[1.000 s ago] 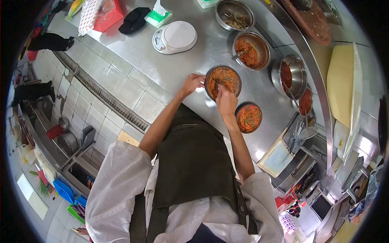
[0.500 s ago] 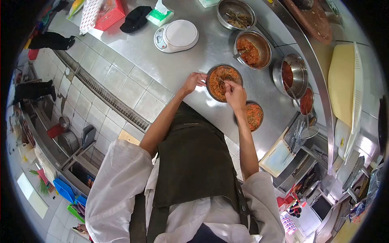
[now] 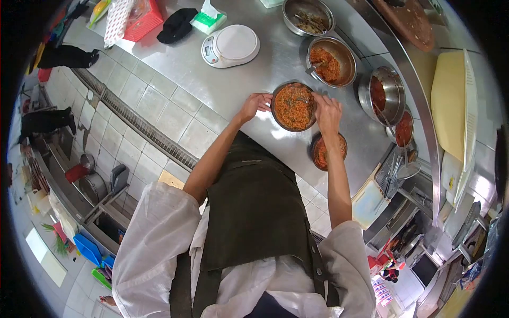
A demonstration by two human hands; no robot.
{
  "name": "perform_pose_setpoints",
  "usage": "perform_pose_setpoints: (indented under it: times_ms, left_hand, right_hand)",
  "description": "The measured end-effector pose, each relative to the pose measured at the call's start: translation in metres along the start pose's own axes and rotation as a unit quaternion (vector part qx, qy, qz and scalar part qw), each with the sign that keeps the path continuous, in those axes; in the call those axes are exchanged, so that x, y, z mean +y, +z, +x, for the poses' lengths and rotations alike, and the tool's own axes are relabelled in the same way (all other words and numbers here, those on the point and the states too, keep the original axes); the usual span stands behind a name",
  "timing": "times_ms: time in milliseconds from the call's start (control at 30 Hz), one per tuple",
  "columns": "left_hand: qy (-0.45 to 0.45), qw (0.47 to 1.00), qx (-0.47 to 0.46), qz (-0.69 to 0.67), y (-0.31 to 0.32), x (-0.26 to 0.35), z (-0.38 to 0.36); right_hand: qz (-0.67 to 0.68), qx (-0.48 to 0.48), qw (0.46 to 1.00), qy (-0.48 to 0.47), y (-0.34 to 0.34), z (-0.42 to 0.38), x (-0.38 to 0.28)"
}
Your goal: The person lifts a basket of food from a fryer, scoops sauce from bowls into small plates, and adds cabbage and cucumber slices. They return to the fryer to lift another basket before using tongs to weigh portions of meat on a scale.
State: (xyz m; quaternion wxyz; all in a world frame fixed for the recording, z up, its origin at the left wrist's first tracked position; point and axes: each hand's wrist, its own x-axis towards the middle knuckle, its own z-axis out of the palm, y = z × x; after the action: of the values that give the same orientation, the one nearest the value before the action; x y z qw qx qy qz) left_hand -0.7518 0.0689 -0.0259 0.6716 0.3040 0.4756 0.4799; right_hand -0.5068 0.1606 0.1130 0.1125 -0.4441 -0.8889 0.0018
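A dark round bowl (image 3: 295, 120) of orange-red chopped food with darker shreds on top sits on the steel counter. My left hand (image 3: 256, 107) grips its left rim with the fingertips. On the opposite side, my right hand (image 3: 328, 111) has its fingers closed on the right rim. A second dark bowl (image 3: 320, 157) with similar reddish food stands just below, partly covered by my right forearm.
Above the bowls is a white kitchen scale (image 3: 237, 43). Metal bowls with shredded filling (image 3: 313, 24), orange food (image 3: 326, 66) and red sauce (image 3: 378, 94) line the right side. A tissue pack (image 3: 208, 21), black cloth (image 3: 177, 25) and red basket (image 3: 144, 22) lie farther off.
My right hand has left the middle of the food and moved right onto the rim. Dark shreds now lie more spread over the surface. My left hand stays at the left rim.
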Motion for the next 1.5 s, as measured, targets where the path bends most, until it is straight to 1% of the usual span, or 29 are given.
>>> perform_pose_setpoints:
  times_ms: [167,267,367,467,567,667,767,867,933,967,1067,1100,1200,1300,1400,1500]
  left_hand:
    - [0.001,1.000,-0.002,0.006,0.000,0.003,-0.001]
    - [-0.009,1.000,0.010,-0.009,0.004,0.010,-0.004]
    - [-0.007,1.000,0.010,-0.006,0.005,0.012,-0.005]
    - [-0.002,1.000,0.001,-0.002,0.004,0.010,-0.004]
    - [0.001,1.000,-0.006,0.008,0.004,0.011,-0.004]
    - [-0.006,0.999,-0.018,0.033,0.002,0.015,-0.005]
    - [-0.011,0.999,-0.016,0.039,0.003,0.016,-0.006]
    - [-0.014,0.999,-0.008,0.036,0.001,0.009,-0.004]
    - [-0.002,0.999,-0.013,0.033,0.000,0.006,-0.002]
    - [-0.004,0.999,-0.016,0.031,0.000,0.006,-0.002]
    - [-0.005,0.999,-0.020,0.028,-0.001,0.010,-0.003]
    - [-0.005,0.999,-0.022,0.028,-0.001,0.011,-0.004]
    - [-0.006,0.999,-0.026,0.033,-0.001,0.012,-0.005]
    - [0.002,0.999,-0.029,0.034,-0.002,0.010,-0.005]
    - [0.000,0.999,-0.032,0.030,-0.002,0.010,-0.005]
    - [-0.011,0.999,-0.030,0.027,-0.001,0.011,-0.004]
  right_hand:
    - [0.109,-0.027,0.993,-0.020,0.036,-0.007,0.008]
    - [0.146,-0.095,0.982,-0.069,0.031,-0.018,0.007]
    - [0.140,-0.094,0.981,-0.094,0.026,-0.018,0.018]
    - [0.149,-0.048,0.987,-0.033,0.021,-0.009,0.010]
    - [0.179,-0.080,0.980,-0.043,0.033,-0.011,0.006]
    - [0.163,-0.152,0.971,-0.084,0.018,-0.014,0.011]
    - [0.080,-0.151,0.975,-0.145,0.001,-0.017,0.027]
    - [0.111,-0.171,0.978,-0.039,-0.010,-0.013,0.018]
    - [0.213,-0.131,0.966,0.069,0.005,-0.018,0.001]
    - [0.262,-0.109,0.951,0.121,0.014,-0.020,-0.008]
    - [0.291,-0.177,0.927,0.160,0.025,-0.033,-0.029]
    - [0.307,-0.155,0.929,0.135,0.021,-0.037,-0.034]
    - [0.195,-0.229,0.946,0.118,0.000,-0.036,-0.026]
    - [0.108,-0.275,0.949,0.111,-0.025,-0.025,-0.025]
    - [0.188,-0.193,0.948,0.169,-0.016,-0.023,-0.040]
    - [0.285,-0.248,0.906,0.192,0.004,-0.038,-0.034]
